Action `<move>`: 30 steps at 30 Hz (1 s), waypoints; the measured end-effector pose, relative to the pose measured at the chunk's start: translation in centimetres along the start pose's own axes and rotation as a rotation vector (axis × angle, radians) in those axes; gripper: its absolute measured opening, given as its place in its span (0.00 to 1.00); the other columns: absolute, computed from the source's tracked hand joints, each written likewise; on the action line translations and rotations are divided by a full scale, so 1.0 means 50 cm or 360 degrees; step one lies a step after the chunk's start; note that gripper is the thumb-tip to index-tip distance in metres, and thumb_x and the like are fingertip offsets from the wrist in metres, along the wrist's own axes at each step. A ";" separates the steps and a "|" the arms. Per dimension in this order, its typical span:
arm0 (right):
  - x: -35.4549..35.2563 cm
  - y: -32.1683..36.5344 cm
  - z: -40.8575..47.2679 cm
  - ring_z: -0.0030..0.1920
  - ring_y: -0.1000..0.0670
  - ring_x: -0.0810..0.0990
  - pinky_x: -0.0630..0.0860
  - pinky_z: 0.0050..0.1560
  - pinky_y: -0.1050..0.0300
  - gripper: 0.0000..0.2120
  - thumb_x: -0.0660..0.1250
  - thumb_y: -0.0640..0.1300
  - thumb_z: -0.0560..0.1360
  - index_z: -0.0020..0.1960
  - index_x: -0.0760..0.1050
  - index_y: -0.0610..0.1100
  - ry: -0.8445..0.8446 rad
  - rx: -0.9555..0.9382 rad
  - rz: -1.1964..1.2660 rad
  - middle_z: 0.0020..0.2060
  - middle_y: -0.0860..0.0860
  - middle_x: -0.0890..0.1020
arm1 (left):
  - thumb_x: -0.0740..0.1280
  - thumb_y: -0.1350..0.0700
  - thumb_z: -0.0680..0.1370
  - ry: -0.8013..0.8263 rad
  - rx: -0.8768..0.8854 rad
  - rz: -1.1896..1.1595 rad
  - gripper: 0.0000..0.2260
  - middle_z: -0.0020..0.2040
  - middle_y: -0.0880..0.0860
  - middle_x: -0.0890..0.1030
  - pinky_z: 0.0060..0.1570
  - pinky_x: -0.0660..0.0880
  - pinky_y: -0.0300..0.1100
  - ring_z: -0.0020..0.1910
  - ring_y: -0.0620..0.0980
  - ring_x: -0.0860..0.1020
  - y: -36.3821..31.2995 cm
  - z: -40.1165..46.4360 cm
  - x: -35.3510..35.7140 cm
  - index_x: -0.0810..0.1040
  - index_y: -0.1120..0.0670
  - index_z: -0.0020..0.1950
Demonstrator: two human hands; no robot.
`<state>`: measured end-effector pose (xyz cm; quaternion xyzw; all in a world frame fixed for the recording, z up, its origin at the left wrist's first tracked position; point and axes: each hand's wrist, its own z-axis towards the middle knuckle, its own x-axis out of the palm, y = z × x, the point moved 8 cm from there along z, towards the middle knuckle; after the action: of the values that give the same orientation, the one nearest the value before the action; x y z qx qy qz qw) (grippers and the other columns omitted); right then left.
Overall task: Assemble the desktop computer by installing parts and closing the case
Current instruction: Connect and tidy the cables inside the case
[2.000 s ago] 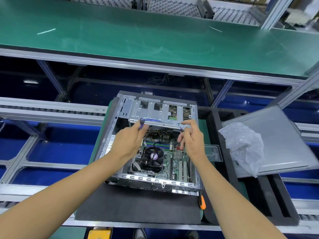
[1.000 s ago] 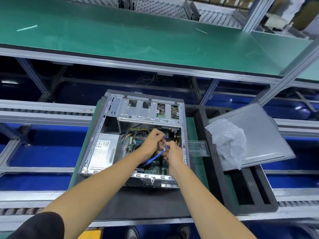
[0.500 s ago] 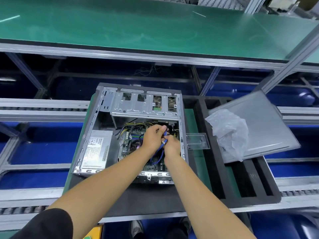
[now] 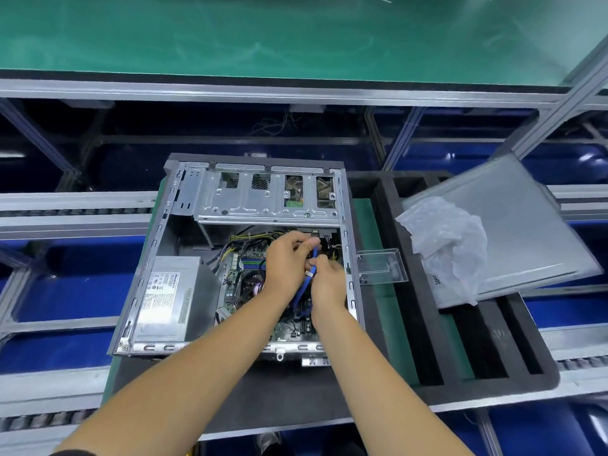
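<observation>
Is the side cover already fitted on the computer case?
No. The grey side panel lies off to the right on the foam tray, while the computer case is open, its insides exposed.

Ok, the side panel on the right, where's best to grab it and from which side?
Probably take the side panel by its near long edge, coming from the right. It lies tilted on the foam tray, that edge raised and bare, while the plastic bag covers its left end.

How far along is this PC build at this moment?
Done: power supply and motherboard sit inside the open case. In hand: left hand and right hand both pinch a blue cable over the board. Left: seating that cable and fitting the side panel, which lies off to the right.
</observation>
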<state>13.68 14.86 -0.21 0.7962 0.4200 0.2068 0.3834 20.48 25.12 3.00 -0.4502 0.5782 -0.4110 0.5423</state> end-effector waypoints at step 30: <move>0.000 0.006 -0.012 0.30 0.56 0.77 0.69 0.25 0.66 0.09 0.58 0.39 0.82 0.45 0.72 0.43 0.0022 0.0026 0.0106 0.33 0.51 0.80 | 0.69 0.57 0.82 -0.0136 -0.0031 0.0075 0.08 0.37 0.43 0.84 0.28 0.70 0.30 0.28 0.40 0.78 0.002 -0.005 0.007 0.82 0.48 0.44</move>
<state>13.42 15.01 0.40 0.8113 0.3977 0.2215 0.3668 20.22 24.79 2.80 -0.4589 0.5689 -0.3730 0.5716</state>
